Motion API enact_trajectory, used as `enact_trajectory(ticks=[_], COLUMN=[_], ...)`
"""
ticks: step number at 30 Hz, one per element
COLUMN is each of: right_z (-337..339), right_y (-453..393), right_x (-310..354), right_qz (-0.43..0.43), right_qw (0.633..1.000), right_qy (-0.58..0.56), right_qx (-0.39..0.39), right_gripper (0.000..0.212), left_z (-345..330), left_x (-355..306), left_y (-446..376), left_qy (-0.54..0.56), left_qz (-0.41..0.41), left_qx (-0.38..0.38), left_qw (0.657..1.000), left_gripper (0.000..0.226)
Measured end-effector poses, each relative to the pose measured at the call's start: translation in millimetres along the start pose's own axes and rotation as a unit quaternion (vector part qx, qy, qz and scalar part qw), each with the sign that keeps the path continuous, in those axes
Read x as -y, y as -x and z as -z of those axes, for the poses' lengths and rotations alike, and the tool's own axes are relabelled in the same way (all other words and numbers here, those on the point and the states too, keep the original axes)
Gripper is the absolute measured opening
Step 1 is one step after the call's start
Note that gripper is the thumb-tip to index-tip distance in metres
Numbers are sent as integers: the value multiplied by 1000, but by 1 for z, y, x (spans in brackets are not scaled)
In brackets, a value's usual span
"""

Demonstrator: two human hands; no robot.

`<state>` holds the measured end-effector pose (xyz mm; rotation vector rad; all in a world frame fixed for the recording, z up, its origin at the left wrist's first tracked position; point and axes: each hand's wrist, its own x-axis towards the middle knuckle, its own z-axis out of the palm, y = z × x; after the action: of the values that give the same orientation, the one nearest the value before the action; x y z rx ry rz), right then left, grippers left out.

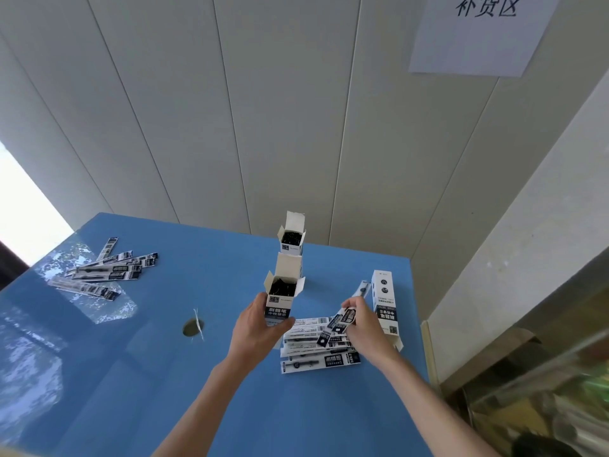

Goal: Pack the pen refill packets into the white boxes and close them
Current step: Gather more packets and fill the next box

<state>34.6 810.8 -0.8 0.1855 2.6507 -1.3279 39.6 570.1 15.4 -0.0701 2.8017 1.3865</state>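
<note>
My left hand (255, 328) grips an upright white box (281, 295) with its top flaps open and dark refills inside. My right hand (359, 324) pinches a pen refill packet (344, 316), lifted just above a pile of packets (316, 351) lying on the blue table (197, 390). A second open box (291, 237), also filled, stands behind the held one. To the right of my right hand stands a third white box (384, 301), its lower flap open.
Another heap of refill packets (105, 270) lies at the table's far left. A round hole with a white tie (193, 326) sits mid-table. Panelled wall behind carries a paper sign (478, 34). Cluttered shelving (534, 400) stands at the right.
</note>
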Motion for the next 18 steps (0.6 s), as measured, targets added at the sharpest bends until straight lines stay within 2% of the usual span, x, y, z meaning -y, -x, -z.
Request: enact_trajectory(ticks=[3, 11, 15, 18], right_z=[1, 4, 8, 8], right_y=[-3, -3, -5, -5], right_x=[-1, 1, 1, 1], right_qz=[32, 162, 168, 170], right_qw=[998, 967, 962, 943], right_qy=[39, 139, 161, 221], right_qx=[-40, -141, -142, -183], right_gripper=[52, 29, 39, 26], left_z=[-1, 0, -1, -2], left_x=[0, 0, 1, 2], left_y=[-1, -1, 0, 1], left_qy=[3, 4, 0, 1], left_qz=[-1, -1, -2, 0], left_qx=[0, 1, 2, 7], left_qw=[1000, 1000, 1000, 1000], left_gripper=[38, 41, 41, 40])
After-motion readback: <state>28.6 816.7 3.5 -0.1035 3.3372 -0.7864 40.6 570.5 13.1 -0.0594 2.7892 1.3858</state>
